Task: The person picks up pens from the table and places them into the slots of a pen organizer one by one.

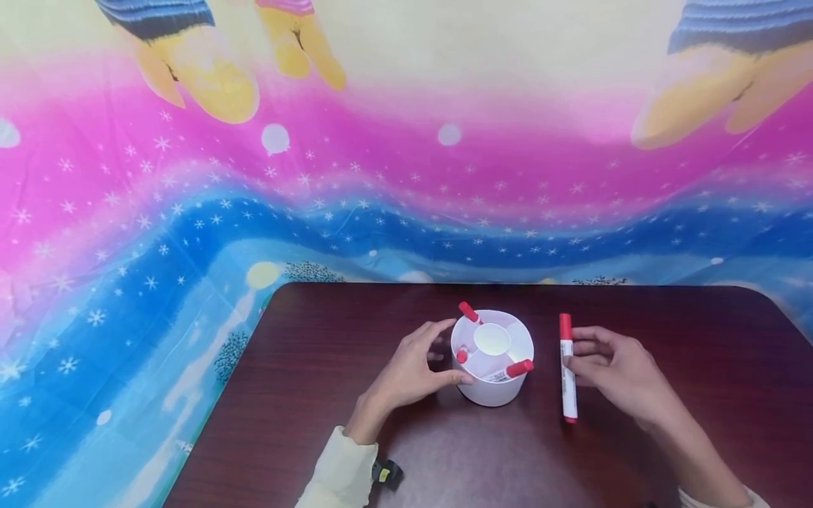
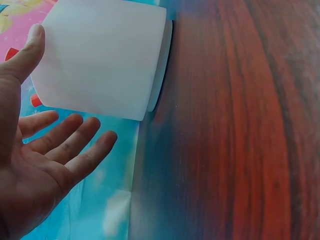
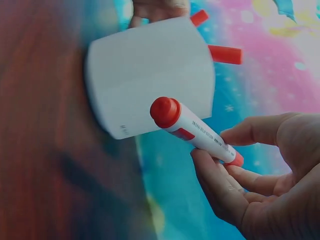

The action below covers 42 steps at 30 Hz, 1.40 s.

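A white round holder (image 1: 490,395) with a ring-shaped cup at its centre stands on the table. Three red-capped markers lean inside it: one marker (image 1: 468,312) at the back, another marker (image 1: 462,355) at the left, and a third marker (image 1: 519,367) at the front right. My left hand (image 1: 411,368) curves loosely about the holder's left side, thumb by the front rim; its fingers are spread apart in the left wrist view. To the right of the holder, my right hand (image 1: 625,372) pinches a white marker (image 1: 568,384) upright between thumb and fingers, red cap up.
The dark wooden table (image 1: 330,353) has a rounded back edge. Behind it hangs a colourful printed cloth (image 1: 381,155) with snowflakes, which also runs down the left side. A small black strap piece (image 1: 387,474) shows at the left sleeve (image 1: 346,462).
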### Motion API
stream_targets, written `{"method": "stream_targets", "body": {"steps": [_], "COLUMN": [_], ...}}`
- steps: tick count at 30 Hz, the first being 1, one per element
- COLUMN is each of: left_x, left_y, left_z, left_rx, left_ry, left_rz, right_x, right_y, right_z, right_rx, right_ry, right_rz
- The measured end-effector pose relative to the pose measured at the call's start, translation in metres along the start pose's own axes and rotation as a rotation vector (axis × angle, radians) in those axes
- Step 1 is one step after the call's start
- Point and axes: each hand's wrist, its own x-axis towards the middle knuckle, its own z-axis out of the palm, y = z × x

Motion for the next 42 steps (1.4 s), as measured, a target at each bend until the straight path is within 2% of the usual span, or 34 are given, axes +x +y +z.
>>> {"method": "stream_targets", "body": {"steps": [10, 19, 27, 37, 42], "left_x": [-0.001, 0.001, 0.001, 0.0, 0.0], "left_y": [0.001, -0.002, -0.003, -0.002, -0.003], "left_z": [0.001, 0.005, 0.006, 0.008, 0.008], "left_rx": [0.006, 0.015, 0.045, 0.008, -0.022], "left_ry": [0.001, -0.016, -0.013, -0.011, -0.017], "left_rz": [0.007, 0.046, 0.022, -0.004, -0.014], "right_x": [0.007, 0.011, 0.016, 0.025, 0.026], "right_y": [-0.02, -0.027, -0.04, -0.044, -0.042], "right_z": [-0.012, -0.017, -0.019, -0.015, -0.009], "right_rx": [0.072, 0.146, 0.142, 0.331, 0.347], "right_ry": [0.065, 0.112, 0.134, 0.128, 0.122], "right_rz": [-0.044, -0.106, -0.098, -0.127, -0.124]}}
